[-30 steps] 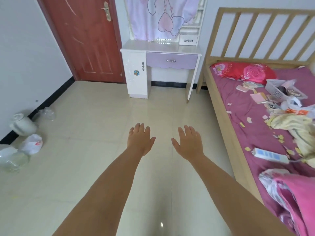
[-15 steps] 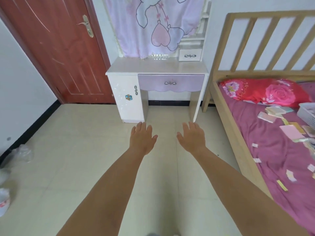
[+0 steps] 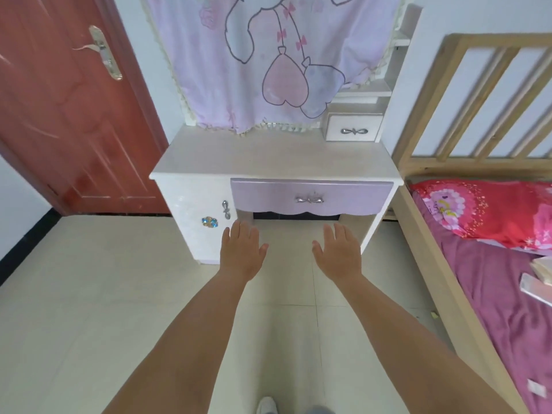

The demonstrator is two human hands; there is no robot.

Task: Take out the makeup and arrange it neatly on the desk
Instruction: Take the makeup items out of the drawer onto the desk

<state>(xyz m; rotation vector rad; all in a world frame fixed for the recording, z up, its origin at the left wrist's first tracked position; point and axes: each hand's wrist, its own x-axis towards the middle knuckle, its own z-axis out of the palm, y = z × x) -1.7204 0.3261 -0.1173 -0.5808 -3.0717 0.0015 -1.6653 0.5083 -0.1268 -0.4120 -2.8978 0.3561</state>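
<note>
Grip: my left hand (image 3: 241, 253) and right hand (image 3: 339, 254) are both flat, palms down, fingers loosely spread, holding nothing, side by side but apart at centre frame above the floor.

Desk (image 3: 274, 158): white dressing table, upper centre; its top is bare and pale. Beneath the top, a lilac drawer (image 3: 310, 198) with a silver bow handle, closed. At its left, a white cabinet door (image 3: 203, 222) with a silver pull and a blue jewelled sticker. At the top's back right corner, a small white drawer (image 3: 354, 130), also closed.

Cloth (image 3: 268, 55): pink and lilac, printed with heart balloons, hanging over the desk's back panel; what lies behind it is hidden.

Floor (image 3: 89, 294): pale glossy tiles, lower half of frame.

Door (image 3: 59, 115): red-brown, silver lever handle, upper left, cut off by the frame.

Bed (image 3: 433, 264): wooden slatted frame at right, purple sheet, red floral pillow (image 3: 493, 210); items at the right edge are cut off and blurred.

Makeup: not visible anywhere; I cannot tell where it is stored.

Bottom edge: a shoe tip (image 3: 265, 406), mostly cropped.
</note>
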